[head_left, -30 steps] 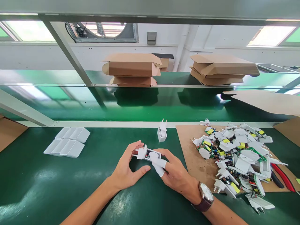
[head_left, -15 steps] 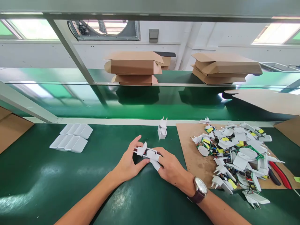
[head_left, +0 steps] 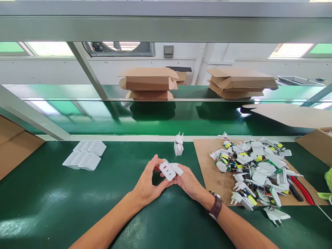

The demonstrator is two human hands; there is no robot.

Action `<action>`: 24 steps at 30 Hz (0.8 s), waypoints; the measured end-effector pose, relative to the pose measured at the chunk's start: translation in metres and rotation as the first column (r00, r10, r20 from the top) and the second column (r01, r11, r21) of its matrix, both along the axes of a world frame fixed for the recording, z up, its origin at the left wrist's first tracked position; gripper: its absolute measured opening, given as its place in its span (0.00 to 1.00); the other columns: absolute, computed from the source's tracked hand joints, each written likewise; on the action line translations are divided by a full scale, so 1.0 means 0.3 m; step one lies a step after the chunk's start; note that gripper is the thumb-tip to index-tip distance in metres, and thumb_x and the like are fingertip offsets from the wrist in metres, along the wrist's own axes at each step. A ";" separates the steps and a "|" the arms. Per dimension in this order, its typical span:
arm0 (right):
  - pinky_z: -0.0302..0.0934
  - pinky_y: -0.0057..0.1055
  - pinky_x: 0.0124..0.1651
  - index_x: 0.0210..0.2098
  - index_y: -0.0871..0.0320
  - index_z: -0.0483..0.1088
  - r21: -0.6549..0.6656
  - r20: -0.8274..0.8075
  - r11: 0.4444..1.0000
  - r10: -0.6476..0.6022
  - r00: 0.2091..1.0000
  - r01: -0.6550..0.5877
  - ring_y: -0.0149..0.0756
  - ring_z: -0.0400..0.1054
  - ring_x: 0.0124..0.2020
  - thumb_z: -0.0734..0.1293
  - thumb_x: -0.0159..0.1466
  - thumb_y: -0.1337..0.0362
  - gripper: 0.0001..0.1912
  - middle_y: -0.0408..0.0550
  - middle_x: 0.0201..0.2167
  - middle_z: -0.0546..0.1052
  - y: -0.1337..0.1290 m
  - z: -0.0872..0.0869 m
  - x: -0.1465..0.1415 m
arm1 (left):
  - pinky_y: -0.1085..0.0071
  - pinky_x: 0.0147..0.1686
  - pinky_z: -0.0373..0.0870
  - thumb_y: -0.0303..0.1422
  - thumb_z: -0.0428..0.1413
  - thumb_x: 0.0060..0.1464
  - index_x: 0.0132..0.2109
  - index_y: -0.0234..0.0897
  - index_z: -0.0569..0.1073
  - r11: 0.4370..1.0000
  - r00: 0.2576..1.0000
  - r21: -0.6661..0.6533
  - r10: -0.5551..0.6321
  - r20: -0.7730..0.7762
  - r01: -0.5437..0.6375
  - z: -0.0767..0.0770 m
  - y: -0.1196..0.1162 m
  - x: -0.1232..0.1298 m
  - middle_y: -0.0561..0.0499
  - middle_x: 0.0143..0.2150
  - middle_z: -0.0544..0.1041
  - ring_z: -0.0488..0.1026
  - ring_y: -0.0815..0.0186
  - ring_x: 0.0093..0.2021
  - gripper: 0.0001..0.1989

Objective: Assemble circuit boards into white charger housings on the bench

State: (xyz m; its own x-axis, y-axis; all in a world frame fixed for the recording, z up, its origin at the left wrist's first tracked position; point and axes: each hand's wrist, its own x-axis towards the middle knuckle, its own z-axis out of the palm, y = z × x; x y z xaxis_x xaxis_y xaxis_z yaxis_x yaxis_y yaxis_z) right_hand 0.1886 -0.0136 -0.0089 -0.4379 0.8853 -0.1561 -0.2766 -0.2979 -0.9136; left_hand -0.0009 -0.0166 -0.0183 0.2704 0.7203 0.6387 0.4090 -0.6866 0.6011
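Between my two hands sits a white charger (head_left: pixel 168 171), its port face turned up toward me with a red port and two dark slots showing. My left hand (head_left: pixel 149 181) grips its left side, thumb below and fingers behind. On the other side my right hand (head_left: pixel 188 180), with white covers on some fingertips, closes on its right edge. The charger's far side is hidden by the fingers. Beyond the hands, a second white charger housing (head_left: pixel 178 148) stands upright with a plug part sticking out of its top.
White empty housings (head_left: pixel 84 155) stand in rows at the left. On a cardboard sheet (head_left: pixel 211 186) at the right lies a heap of charger parts (head_left: pixel 255 169) with circuit boards. Red-handled pliers (head_left: pixel 302 190) lie beside it. Cardboard boxes (head_left: pixel 147 83) sit on the shelf behind.
The charger has been turned in my hands, from its open inside with loose parts showing to its port face. My right wrist has rolled, and the camera view has shifted slightly.
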 end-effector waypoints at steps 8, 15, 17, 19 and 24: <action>0.74 0.46 0.48 0.46 0.60 0.76 -0.075 -0.077 0.997 0.003 0.997 -0.009 0.46 0.79 0.41 0.69 0.65 0.46 0.24 0.56 0.40 0.83 -0.005 0.024 -0.009 | 0.58 0.48 0.79 0.35 0.61 0.63 0.74 0.44 0.47 0.997 0.998 0.053 0.052 -0.047 -0.049 -0.013 -0.014 0.009 0.41 0.54 0.77 0.79 0.61 0.45 0.41; 0.75 0.46 0.49 0.52 0.56 0.74 0.131 0.098 0.985 -0.126 0.987 0.112 0.46 0.78 0.45 0.66 0.68 0.47 0.22 0.53 0.44 0.81 -0.004 0.002 -0.016 | 0.55 0.50 0.77 0.35 0.63 0.60 0.75 0.43 0.46 0.990 0.993 0.116 0.084 -0.083 -0.074 0.019 -0.011 0.006 0.41 0.54 0.76 0.78 0.57 0.48 0.45; 0.76 0.43 0.50 0.55 0.53 0.73 0.346 0.189 0.921 -0.253 0.949 0.177 0.44 0.77 0.48 0.66 0.69 0.51 0.19 0.53 0.49 0.80 -0.010 0.003 -0.016 | 0.52 0.52 0.76 0.34 0.64 0.59 0.74 0.42 0.49 0.982 0.978 0.126 0.154 -0.137 -0.137 0.023 -0.004 -0.001 0.41 0.53 0.76 0.76 0.54 0.51 0.44; 0.75 0.39 0.51 0.56 0.51 0.72 0.573 0.248 0.804 -0.353 0.902 0.157 0.41 0.75 0.51 0.65 0.71 0.57 0.16 0.53 0.54 0.77 -0.018 0.010 -0.011 | 0.50 0.52 0.75 0.33 0.63 0.57 0.73 0.41 0.52 0.976 0.960 0.084 0.212 -0.183 -0.199 0.011 0.016 -0.014 0.41 0.52 0.77 0.75 0.51 0.52 0.42; 0.74 0.41 0.56 0.61 0.54 0.67 0.926 0.299 0.365 -0.569 0.766 -0.090 0.41 0.74 0.54 0.61 0.72 0.70 0.19 0.56 0.54 0.75 -0.032 0.017 0.012 | 0.57 0.46 0.78 0.34 0.63 0.54 0.69 0.41 0.58 0.923 0.962 -0.273 0.254 -0.095 -0.271 -0.045 0.151 -0.035 0.45 0.50 0.78 0.78 0.61 0.40 0.39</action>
